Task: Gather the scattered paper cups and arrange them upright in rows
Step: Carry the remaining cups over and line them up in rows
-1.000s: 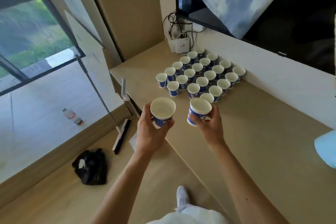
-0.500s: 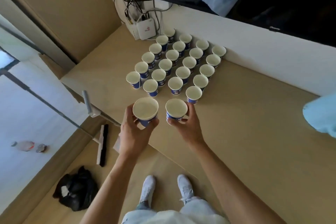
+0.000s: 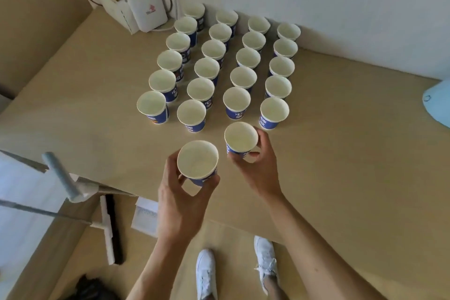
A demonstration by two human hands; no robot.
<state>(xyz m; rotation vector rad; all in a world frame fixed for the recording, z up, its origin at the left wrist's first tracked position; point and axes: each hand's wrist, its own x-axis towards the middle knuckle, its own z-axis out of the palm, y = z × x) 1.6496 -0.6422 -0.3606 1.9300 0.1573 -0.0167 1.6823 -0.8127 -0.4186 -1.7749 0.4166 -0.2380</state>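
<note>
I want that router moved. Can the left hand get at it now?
Probably not yet: the left hand grips a paper cup. The bare table left of the cup rows leaves the way to the router free.

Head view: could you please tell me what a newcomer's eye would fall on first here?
The block of upright paper cups stands out first, in four lines on the tan desk, running back to the white wall. Just in front of it, the left hand and the right hand each hold one more cup upright.
</note>
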